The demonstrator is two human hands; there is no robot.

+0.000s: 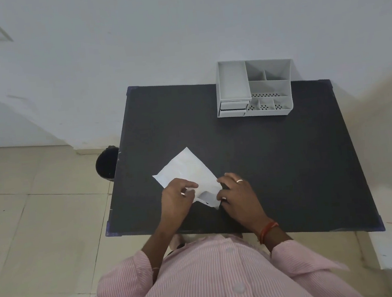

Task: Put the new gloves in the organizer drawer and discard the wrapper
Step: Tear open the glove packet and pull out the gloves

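Observation:
A flat white glove wrapper (pixel 186 171) lies on the dark table (pixel 276 164), near its front left. My left hand (pixel 177 200) pinches the wrapper's near left edge. My right hand (pixel 237 192), with a ring on one finger, grips the near right edge, where the paper is lifted and pulled apart a little. The gloves themselves are hidden inside. A grey organizer (pixel 254 87) with several compartments stands at the table's far edge against the wall. Its small drawer (pixel 233 107) is at the front left and looks shut or nearly so.
A black waste bin (pixel 106 163) stands on the tiled floor beside the table's left edge. A white wall runs behind the table. My striped pink shirt fills the bottom of the view.

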